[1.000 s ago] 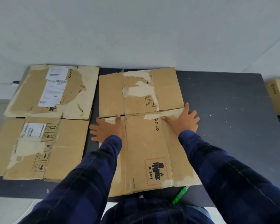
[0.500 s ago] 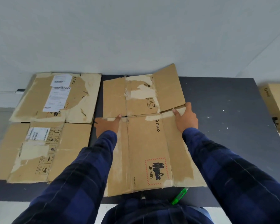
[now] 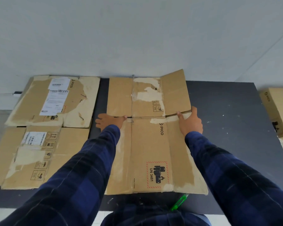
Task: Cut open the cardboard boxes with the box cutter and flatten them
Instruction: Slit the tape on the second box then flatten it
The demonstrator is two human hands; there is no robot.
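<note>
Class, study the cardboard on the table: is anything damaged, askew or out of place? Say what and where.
On the middle sheet, the far right flap tilts up, not flat, by the right hand. Pale torn patches scar its surface. The green box cutter sits at its near edge.

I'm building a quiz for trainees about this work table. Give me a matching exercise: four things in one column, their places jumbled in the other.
Things
1. box cutter
2. cardboard marked UN 3481
3. cardboard with the white shipping label
4. unflattened box

Places
A. far right of the view
B. back left of the table
C. near table edge, close to the person
D. middle, left hand and right hand at its far edge

Pairs: 1-C, 2-D, 3-B, 4-A
</note>
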